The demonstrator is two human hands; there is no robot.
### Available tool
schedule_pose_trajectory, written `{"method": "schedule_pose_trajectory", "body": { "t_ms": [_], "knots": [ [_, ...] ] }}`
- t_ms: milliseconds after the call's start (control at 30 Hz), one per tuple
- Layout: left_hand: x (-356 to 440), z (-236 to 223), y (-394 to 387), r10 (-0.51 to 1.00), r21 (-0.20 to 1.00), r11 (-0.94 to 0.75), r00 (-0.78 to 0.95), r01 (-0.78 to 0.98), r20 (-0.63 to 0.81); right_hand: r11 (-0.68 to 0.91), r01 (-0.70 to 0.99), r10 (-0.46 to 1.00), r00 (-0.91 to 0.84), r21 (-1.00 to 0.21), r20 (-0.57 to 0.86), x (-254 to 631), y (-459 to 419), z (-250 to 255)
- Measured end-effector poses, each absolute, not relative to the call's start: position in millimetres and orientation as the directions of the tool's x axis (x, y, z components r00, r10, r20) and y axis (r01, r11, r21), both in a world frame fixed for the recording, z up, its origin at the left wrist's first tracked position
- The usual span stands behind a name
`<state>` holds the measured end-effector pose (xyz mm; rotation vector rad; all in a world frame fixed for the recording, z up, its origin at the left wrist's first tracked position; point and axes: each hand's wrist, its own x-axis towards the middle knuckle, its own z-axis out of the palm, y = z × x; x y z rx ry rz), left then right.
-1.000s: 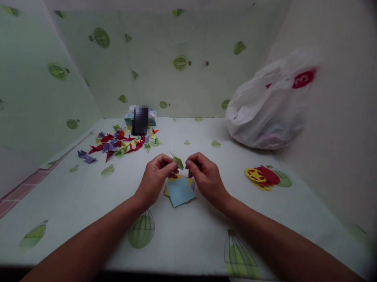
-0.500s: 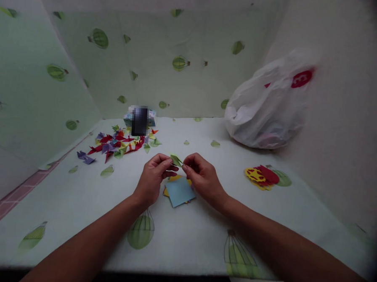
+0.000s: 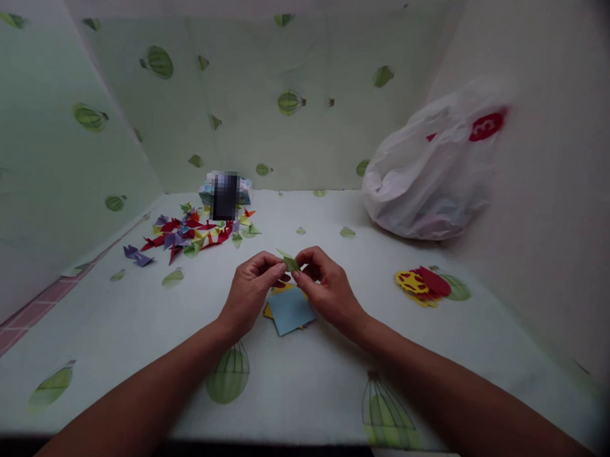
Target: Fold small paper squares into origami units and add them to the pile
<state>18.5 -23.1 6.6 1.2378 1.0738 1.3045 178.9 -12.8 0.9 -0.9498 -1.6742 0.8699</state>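
A small folded green paper [image 3: 289, 261], with a thin point sticking up at its left, is pinched between my two hands above the table. My left hand [image 3: 254, 284] grips its left and lower side between thumb and fingers. From the right, my right hand [image 3: 327, 281] holds the other end in a pinch. Just below them lies a stack of square papers, a light blue sheet [image 3: 291, 311] on top and yellow edges showing underneath. My fingers partly cover the far edge of the stack.
Many-coloured folded paper cranes [image 3: 195, 236] lie heaped at the back left, before a tissue box [image 3: 206, 193] and a dark blurred-out object [image 3: 225, 197]. At right are red and yellow cut-out shapes [image 3: 413, 283]. A white plastic bag [image 3: 430, 180] stands behind them.
The green paper has turned in my fingers, its thin point now towards the upper left. My left hand has shifted slightly right, closer under it.
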Motion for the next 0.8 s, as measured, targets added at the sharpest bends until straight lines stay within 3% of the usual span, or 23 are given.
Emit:
{"method": "schedule_pose_trajectory", "body": {
  "t_ms": [367,667,800],
  "knots": [
    [17.0,5.1,-18.2,0.997,0.925,0.072,0.056,-0.374,-0.055,0.364,0.087,0.902,-0.280,-0.927,0.328,180.0,-8.6,-2.1],
    [19.0,7.1,-22.3,0.998,0.991,-0.036,0.053,-0.125,0.043,0.537,0.176,0.836,-0.243,-0.825,0.492,179.9,-11.2,-3.2],
    [19.1,6.7,-23.7,0.992,0.994,-0.056,0.107,-0.092,0.065,0.576,0.216,0.814,-0.247,-0.789,0.526,180.9,-10.9,-0.5]
  ]
}}
